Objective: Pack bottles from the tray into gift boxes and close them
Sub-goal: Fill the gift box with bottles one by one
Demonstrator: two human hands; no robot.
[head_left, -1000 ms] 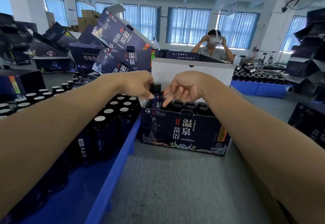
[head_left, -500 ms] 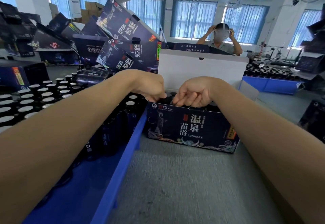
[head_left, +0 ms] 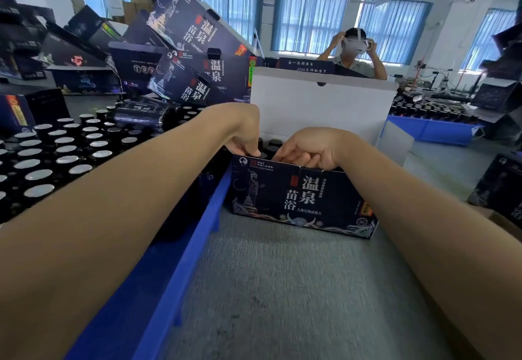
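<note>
**One box mid-load, many bottles left in the tray**

We start at the gift box [head_left: 299, 198], standing open on the desk [head_left: 282, 289] just beside the blue tray [head_left: 214, 204], with its white lid [head_left: 319, 105] upright at the back. Dark bottles [head_left: 272, 144] show inside between the two wrists. How many slots are filled we can't say, because the hands cover most of the opening.

The left hand [head_left: 240, 133] has its fingers [head_left: 251, 152] curled, pinching the box's rim at the near left corner. The right hand [head_left: 310, 150] has its fingers curled down behind the front wall. Whether they hold a bottle or only cardboard, we cannot tell.

Our read is that loading of this box is under way, with the lid not yet shut.

To the left, the tray carries rows of unpacked bottles [head_left: 65, 147], so we reckon plenty of boxes remain. Behind them a heap of boxes [head_left: 195, 34] leans at all angles; we can't tell if they're filled. Across the desk a person [head_left: 353, 57] has both hands up at a headset, near a second tray [head_left: 432, 130].
</note>
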